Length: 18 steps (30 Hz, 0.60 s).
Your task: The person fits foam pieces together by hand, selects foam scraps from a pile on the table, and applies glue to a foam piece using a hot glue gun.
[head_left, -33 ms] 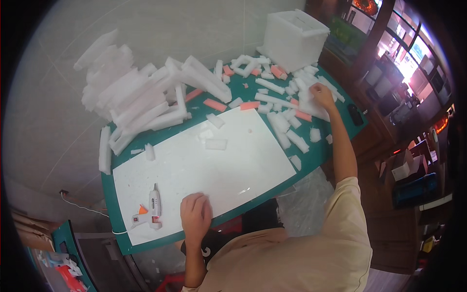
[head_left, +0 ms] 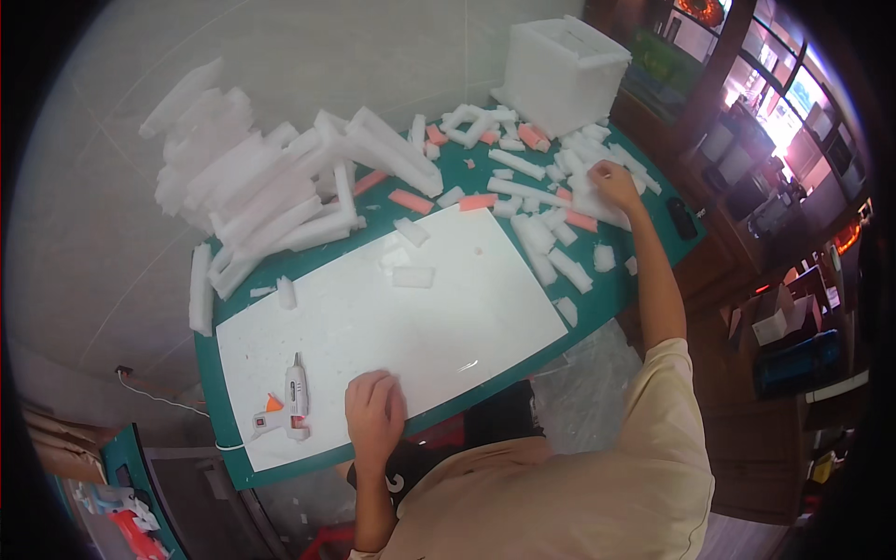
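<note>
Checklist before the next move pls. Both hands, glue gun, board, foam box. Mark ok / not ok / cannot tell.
1. Glue gun apart from left hand: ok, a visible gap on the white board.
2. Nozzle pointing away from the person: ok, toward the board's far side.
3. Glue gun heated: cannot tell from this view.
4. White board free of foam: not ok, a white foam block lies on it, among other bits.
5. Right hand has a grip: cannot tell, it is over white foam pieces with fingers curled.
6. White foam box off the board: ok, at the table's far right.
</note>
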Motion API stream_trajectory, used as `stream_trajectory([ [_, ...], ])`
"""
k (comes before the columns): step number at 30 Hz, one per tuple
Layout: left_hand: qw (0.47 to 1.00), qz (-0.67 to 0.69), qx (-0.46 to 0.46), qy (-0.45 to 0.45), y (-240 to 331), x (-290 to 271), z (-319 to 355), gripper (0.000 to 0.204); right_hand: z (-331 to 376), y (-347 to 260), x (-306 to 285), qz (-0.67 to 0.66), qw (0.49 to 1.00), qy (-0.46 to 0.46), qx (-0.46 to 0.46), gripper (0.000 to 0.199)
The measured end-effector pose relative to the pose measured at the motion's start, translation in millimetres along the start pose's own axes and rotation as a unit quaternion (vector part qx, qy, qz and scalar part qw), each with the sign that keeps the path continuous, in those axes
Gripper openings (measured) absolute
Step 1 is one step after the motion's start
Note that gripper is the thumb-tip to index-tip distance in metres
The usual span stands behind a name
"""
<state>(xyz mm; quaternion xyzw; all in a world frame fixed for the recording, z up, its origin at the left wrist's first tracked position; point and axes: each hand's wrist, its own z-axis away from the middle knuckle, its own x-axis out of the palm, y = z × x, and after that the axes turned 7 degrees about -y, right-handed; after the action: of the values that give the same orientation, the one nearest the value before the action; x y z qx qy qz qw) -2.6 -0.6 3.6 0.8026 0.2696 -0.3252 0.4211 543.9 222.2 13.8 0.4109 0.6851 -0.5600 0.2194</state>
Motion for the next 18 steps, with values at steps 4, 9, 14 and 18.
stream_trajectory([
  [4, 1.000, -0.008, -0.001, -0.004, 1, 0, -2, 0.015, -3, -10, -1, 0.061, 0.998, -0.008, -0.016, 0.023],
  [9, 1.000, -0.009, -0.001, -0.003, 3, 2, -4, 0.016, -31, 19, -12, 0.109, 0.986, 0.121, -0.022, 0.019],
  [14, 1.000, -0.016, -0.011, -0.002, 2, 3, -5, 0.016, -66, 20, -19, 0.111, 0.974, 0.188, 0.069, 0.017],
  [18, 0.999, -0.029, -0.025, 0.000, 0, 5, -3, 0.019, -93, 40, -27, 0.180, 0.967, 0.164, 0.081, 0.024],
])
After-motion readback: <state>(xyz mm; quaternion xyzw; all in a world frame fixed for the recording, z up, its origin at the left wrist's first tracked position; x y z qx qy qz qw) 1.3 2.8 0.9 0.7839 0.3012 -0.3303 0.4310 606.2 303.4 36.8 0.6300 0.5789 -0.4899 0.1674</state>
